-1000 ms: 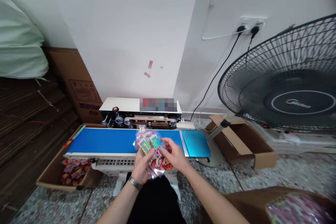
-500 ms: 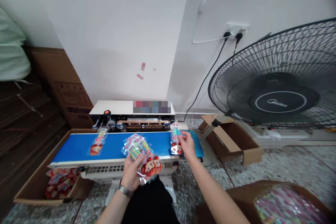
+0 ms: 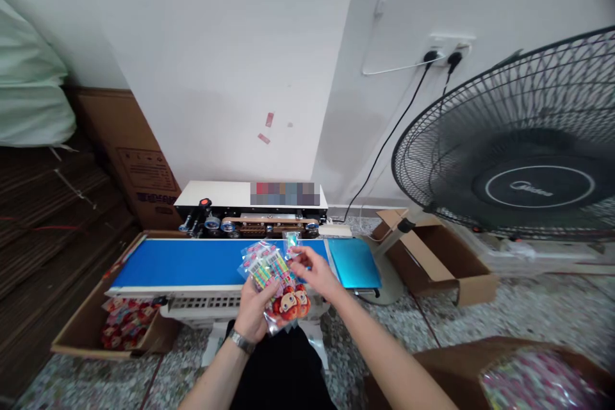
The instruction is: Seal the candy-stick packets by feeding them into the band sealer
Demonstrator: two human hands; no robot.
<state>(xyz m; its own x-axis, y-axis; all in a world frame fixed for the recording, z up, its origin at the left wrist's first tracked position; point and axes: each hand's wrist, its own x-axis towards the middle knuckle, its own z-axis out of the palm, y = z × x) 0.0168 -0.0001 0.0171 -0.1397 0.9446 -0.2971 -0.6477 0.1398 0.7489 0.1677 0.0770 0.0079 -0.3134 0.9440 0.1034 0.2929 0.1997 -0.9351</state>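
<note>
My left hand [image 3: 257,307] grips a fanned stack of clear plastic packets [image 3: 273,269], its thumb across the front. Each packet shows rainbow-striped contents and a red-haired cartoon figure at the lower end. My right hand [image 3: 314,272] is bent in at the stack's upper right edge, fingers curled in a pinch at the packets; which packet they hold is hard to make out. One more packet [image 3: 292,241] shows just beyond those fingers, over the blue conveyor belt [image 3: 177,262], its lower part hidden by my hand and the stack.
Behind the belt runs a sealing machine [image 3: 216,193] with rollers. A cardboard box [image 3: 168,333] of packets stands under the belt's left end. At the right are a large fan [image 3: 519,166], an open carton [image 3: 461,269] and a box of wrapped goods [image 3: 538,378].
My right hand has moved left from the belt's right end to the stack. The packet there has shifted left too. The packet on the belt's left part is gone from view.
</note>
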